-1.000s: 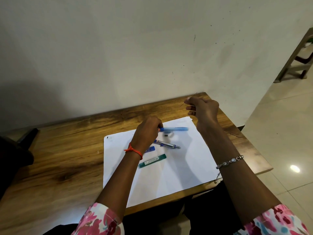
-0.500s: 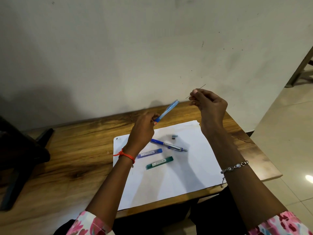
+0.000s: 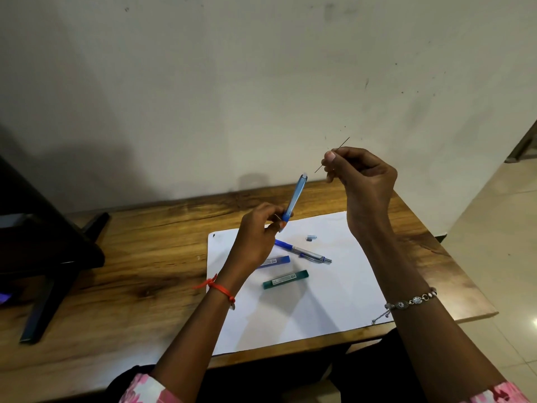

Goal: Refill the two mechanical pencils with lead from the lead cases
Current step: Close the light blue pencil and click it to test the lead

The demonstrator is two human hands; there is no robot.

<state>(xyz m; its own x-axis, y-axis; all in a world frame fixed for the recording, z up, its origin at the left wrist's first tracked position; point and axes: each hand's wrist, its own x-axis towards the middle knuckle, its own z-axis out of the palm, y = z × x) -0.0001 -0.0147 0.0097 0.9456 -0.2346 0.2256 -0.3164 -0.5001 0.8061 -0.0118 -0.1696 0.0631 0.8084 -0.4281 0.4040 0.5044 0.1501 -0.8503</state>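
Note:
My left hand (image 3: 257,232) grips a light blue mechanical pencil (image 3: 295,196) by its lower end and holds it tilted up, its open top end pointing toward my right hand. My right hand (image 3: 363,181) pinches a thin lead (image 3: 332,155) between thumb and fingers, its lower tip a short way from the pencil's top. A second pencil (image 3: 303,252), blue and silver, lies on the white paper (image 3: 334,292). A blue lead case (image 3: 276,261) and a green lead case (image 3: 285,279) lie beside it. A small grey cap (image 3: 311,237) rests on the paper.
The paper lies on a wooden table (image 3: 139,257) set against a pale wall. A dark stand (image 3: 49,257) occupies the table's left side. Tiled floor shows past the table's right edge (image 3: 476,301).
My left hand lifted the light blue pencil off the paper and tilted it upright. My right hand rose with the lead and brought it close to the pencil's top.

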